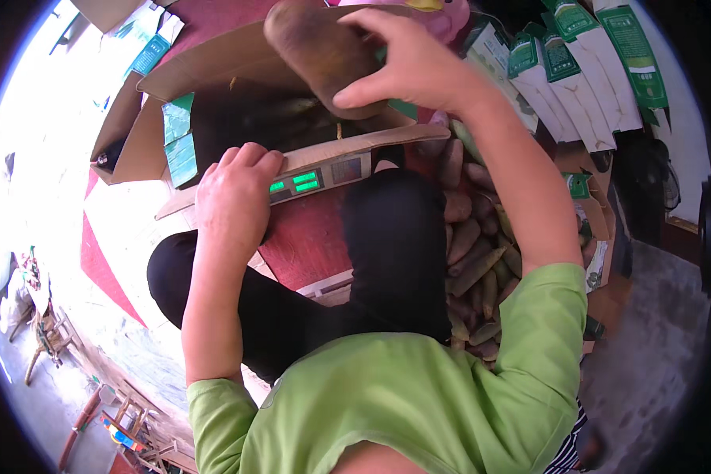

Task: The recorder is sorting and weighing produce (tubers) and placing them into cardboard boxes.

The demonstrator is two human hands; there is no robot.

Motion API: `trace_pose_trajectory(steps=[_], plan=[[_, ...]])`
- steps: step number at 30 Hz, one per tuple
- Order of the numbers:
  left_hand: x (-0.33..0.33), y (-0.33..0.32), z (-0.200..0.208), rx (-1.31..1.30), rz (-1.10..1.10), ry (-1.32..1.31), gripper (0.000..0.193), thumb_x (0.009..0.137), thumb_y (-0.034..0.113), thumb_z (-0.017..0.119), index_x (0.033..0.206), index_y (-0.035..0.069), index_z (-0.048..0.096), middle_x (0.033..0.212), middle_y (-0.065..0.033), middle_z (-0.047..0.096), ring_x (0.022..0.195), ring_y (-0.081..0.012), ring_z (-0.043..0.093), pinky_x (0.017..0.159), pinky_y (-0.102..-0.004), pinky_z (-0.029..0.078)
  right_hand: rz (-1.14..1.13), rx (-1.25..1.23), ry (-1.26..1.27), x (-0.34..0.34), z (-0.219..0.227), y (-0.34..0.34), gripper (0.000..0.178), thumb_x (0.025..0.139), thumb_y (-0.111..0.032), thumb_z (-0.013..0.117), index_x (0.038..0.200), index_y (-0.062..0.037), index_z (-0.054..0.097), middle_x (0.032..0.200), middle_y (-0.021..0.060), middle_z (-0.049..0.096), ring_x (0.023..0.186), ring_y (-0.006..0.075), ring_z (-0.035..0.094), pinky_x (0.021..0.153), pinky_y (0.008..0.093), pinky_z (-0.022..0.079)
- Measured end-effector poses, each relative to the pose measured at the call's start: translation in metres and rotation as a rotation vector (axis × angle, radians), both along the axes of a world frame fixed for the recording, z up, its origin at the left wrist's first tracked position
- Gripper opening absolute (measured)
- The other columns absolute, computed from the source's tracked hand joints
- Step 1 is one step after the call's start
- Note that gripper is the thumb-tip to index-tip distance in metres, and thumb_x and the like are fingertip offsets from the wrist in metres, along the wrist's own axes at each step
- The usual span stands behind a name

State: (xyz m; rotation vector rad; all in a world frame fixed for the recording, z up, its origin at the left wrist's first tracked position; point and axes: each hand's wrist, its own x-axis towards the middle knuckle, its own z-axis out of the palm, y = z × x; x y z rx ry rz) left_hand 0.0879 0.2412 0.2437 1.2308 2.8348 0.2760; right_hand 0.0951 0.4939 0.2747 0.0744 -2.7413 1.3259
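My right hand (411, 67) is closed around a thick brown tuber (312, 51), raised over the far side of an open cardboard box (229, 59). The tuber looks smooth and bulges at its upper end; its exact kind is not plain. My left hand (235, 186) grips the near flap (324, 154) of the box, fingers curled over its edge. Dark inside, the box shows little of its contents. Just below that flap, a weighing scale's display (306, 182) glows green. Similar tubers (474, 245) lie heaped to the right of my knees.
Green and white folded cartons (584, 71) lean in a row at the far right. Beside the heap stands another cardboard box (596, 209). A pink object (442, 20) sits behind the box. My black-trousered legs (395, 253) flank the red surface (304, 245). Wooden furniture (138, 426) is at the lower left.
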Motion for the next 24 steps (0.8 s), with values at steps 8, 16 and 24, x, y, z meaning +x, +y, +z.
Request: trace_pose_trajectory(steps=[8,16,24], plan=[[-0.005,0.000,-0.004,0.036,-0.015,-0.016,0.026,0.074,0.004,0.055,0.096,0.014,0.064,0.092,-0.0031,0.060,0.091,-0.0240,0.058,0.077,-0.0371,0.048,0.172,0.511,-0.336,-0.025,-0.039,-0.020,0.064,0.057,-0.028,0.074,0.114,-0.0053,0.057,0.108,0.0148,0.058,0.101,0.0325,0.056,0.086,0.0393,0.047],[-0.006,0.002,-0.003,0.056,0.067,-0.050,0.019,0.088,0.010,0.053,0.102,0.013,0.065,0.096,-0.0056,0.062,0.089,-0.0274,0.061,0.074,-0.0360,0.048,-0.102,0.063,0.261,0.043,-0.009,0.032,0.038,0.074,-0.017,0.070,0.103,0.0056,0.060,0.090,0.0127,0.065,0.086,0.0199,0.062,0.078,0.0336,0.049],[0.015,0.019,0.007,0.359,-0.162,0.244,0.024,0.085,0.005,0.060,0.108,0.008,0.064,0.104,-0.0077,0.064,0.098,-0.0238,0.061,0.088,-0.0361,0.046,-0.716,-0.056,-0.106,0.207,-0.130,0.109,0.048,0.073,-0.027,0.072,0.114,-0.0044,0.059,0.101,0.0080,0.064,0.090,0.0197,0.061,0.078,0.0319,0.050]])
